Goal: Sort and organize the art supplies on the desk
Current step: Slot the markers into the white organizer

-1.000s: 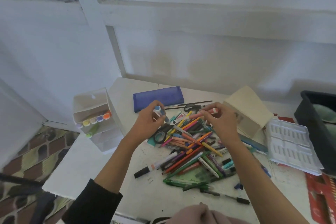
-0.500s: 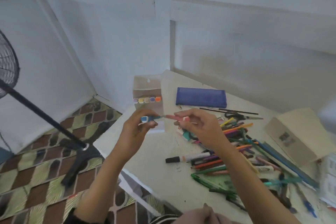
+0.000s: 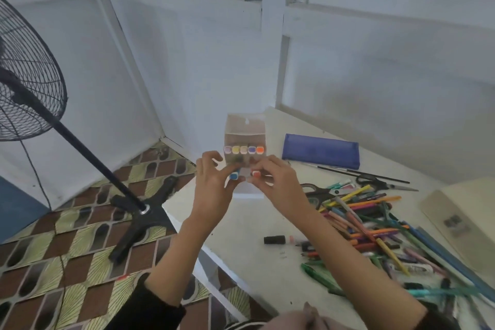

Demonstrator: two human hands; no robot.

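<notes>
- Gripping a blue marker (image 3: pixel 233 176) in the left hand (image 3: pixel 214 185), an orange marker (image 3: pixel 256 174) in the right hand (image 3: pixel 277 185).
- Aiming both at the box (image 3: pixel 245 128) just ahead, maybe to slide them in.

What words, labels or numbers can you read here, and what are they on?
No text is readable.
Beige box: dark printed label, too blurred to read.
Pen pile: any print too small to read.
Marker box, blue pouch: no text shows.
Blue marker in left hand, orange marker in right hand: no print shows.
</notes>
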